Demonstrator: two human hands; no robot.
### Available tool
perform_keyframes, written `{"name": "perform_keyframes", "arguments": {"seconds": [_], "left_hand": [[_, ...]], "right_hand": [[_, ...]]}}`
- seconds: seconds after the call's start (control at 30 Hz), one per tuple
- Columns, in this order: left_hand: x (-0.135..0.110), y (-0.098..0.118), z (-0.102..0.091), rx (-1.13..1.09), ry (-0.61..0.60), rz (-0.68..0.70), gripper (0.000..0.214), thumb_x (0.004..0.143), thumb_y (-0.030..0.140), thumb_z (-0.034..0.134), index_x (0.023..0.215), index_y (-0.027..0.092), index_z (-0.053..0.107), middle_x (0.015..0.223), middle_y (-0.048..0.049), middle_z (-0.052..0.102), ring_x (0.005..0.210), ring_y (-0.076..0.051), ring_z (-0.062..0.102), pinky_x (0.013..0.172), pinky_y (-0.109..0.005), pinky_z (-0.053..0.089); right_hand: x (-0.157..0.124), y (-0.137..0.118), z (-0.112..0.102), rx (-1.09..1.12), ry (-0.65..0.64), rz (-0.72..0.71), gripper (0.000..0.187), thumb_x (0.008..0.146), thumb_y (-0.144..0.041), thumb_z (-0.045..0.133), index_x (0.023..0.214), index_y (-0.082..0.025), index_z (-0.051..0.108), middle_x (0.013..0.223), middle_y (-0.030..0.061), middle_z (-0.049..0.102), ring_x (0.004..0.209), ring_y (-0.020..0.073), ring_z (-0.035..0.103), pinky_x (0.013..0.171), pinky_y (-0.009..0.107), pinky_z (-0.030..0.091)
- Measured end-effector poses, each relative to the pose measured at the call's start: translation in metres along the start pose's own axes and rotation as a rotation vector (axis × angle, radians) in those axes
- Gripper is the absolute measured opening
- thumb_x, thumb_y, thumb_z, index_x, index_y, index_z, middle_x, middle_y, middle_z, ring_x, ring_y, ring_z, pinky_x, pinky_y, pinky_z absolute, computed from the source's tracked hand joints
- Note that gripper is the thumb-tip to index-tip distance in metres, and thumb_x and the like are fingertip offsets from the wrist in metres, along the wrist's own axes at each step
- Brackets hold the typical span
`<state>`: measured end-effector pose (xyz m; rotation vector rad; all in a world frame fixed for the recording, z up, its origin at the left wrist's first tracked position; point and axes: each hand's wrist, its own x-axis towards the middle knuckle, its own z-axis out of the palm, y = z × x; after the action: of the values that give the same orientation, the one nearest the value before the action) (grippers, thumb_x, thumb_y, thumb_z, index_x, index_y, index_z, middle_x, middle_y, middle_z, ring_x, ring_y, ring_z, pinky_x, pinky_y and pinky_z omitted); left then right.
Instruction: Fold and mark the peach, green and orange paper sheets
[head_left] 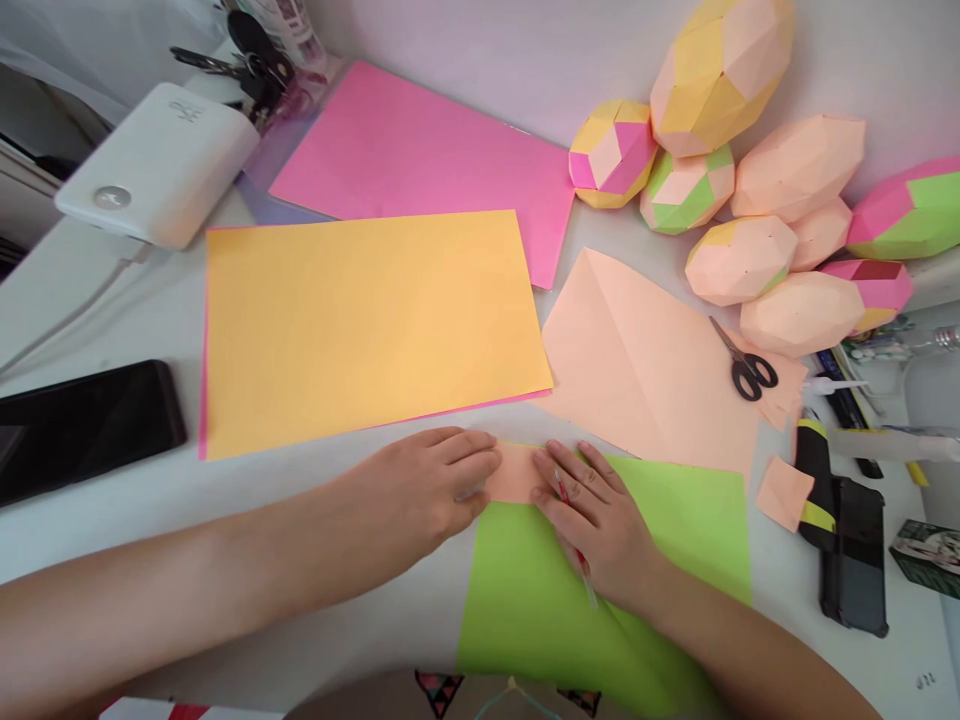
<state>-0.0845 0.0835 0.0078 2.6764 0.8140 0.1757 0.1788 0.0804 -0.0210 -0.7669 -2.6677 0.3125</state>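
Observation:
My left hand [420,485] lies flat on the white table with its fingers stretched out, their tips pressing the left end of a small peach paper piece [514,472]. My right hand [600,515] presses the right end of that piece with its fingers extended, and a thin red pen [579,555] is tucked between its fingers. The peach piece rests on the top edge of a green sheet [675,530].
An orange sheet [367,320] lies over pink sheets [420,155]. A larger peach sheet [645,350] carries scissors [742,365]. Several folded paper polyhedra [750,170] sit at the back right. A black phone [82,425], white power bank [161,160], keys and black tools [851,545] lie at the edges.

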Motion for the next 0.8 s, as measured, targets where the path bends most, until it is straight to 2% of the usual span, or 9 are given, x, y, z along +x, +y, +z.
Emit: {"name": "perform_keyframes", "arguments": {"seconds": [0.43, 0.8], "left_hand": [[-0.0011, -0.0036, 0.0015, -0.045, -0.047, 0.007, 0.021, 0.086, 0.014, 0.051, 0.096, 0.02, 0.068, 0.115, -0.0077, 0.058, 0.121, -0.025, 0.046, 0.101, -0.04, 0.042], [-0.0008, -0.0045, 0.0009, -0.05, -0.034, 0.01, 0.024, 0.086, 0.013, 0.049, 0.098, 0.021, 0.068, 0.116, -0.0074, 0.059, 0.121, -0.024, 0.046, 0.101, -0.039, 0.041]], "right_hand": [[0.0007, -0.0008, 0.0, -0.014, 0.004, 0.001, 0.028, 0.09, -0.006, 0.047, 0.114, -0.014, 0.058, 0.131, 0.014, 0.058, 0.135, 0.026, 0.04, 0.106, 0.052, 0.043], [-0.0002, -0.0013, 0.0005, -0.011, 0.011, 0.002, 0.027, 0.089, -0.005, 0.049, 0.113, -0.013, 0.06, 0.132, 0.0139, 0.057, 0.136, 0.0262, 0.039, 0.109, 0.052, 0.041]]}}
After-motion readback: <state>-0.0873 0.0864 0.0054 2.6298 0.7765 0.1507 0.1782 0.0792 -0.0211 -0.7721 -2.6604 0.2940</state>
